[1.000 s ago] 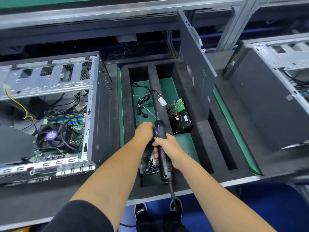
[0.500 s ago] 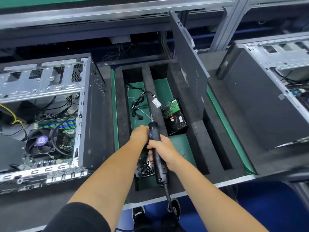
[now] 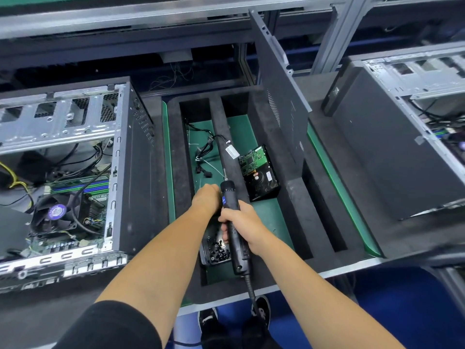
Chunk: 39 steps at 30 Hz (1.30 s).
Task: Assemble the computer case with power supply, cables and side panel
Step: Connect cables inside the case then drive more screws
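An open computer case (image 3: 120, 172) lies at the left, showing its motherboard and CPU fan (image 3: 56, 211). The dark side panel (image 3: 281, 102) stands upright in a black foam tray (image 3: 297, 205). My right hand (image 3: 245, 222) grips a black electric screwdriver (image 3: 230, 197), bit pointing away from me over the tray. My left hand (image 3: 205, 200) hangs just left of the tool, above a small box of black screws (image 3: 216, 253); its fingers point down and are hidden.
A bare hard drive (image 3: 259, 172) and loose black cables (image 3: 203, 152) lie in the tray's green-floored slots. A second case (image 3: 392, 147) sits at the right. The screwdriver's cord drops past the bench's front edge toward my shoes.
Both hands stay close together above the screw box, with the screwdriver held as before. Only the view has drifted slightly.
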Tool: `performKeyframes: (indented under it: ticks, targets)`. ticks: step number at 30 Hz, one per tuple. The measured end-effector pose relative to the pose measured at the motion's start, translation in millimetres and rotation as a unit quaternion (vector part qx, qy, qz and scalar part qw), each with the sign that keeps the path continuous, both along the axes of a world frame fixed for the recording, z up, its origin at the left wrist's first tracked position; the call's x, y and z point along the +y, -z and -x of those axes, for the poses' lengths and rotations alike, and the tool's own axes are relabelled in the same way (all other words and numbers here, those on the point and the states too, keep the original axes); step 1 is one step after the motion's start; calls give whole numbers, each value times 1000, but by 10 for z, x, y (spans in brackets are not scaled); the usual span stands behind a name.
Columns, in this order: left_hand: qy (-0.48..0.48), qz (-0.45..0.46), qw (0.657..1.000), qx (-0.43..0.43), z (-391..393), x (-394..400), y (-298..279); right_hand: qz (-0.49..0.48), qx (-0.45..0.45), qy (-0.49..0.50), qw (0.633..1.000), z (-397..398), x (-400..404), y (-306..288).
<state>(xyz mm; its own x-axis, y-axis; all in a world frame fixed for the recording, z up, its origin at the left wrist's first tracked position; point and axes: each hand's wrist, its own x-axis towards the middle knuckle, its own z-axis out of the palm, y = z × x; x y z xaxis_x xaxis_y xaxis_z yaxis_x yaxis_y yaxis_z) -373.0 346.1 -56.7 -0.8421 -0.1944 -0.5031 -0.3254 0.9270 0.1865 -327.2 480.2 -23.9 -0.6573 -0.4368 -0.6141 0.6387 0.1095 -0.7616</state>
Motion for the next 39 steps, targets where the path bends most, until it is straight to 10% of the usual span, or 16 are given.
performKeyframes:
  ticks: [15,39]
  targets:
    - [-3,1,999,49,10,-26,-161,45,-31,-6,998,17,77,-51]
    - [263,107,947,-150,-341,218,-327,61,-41,-23,997,33,118,-49]
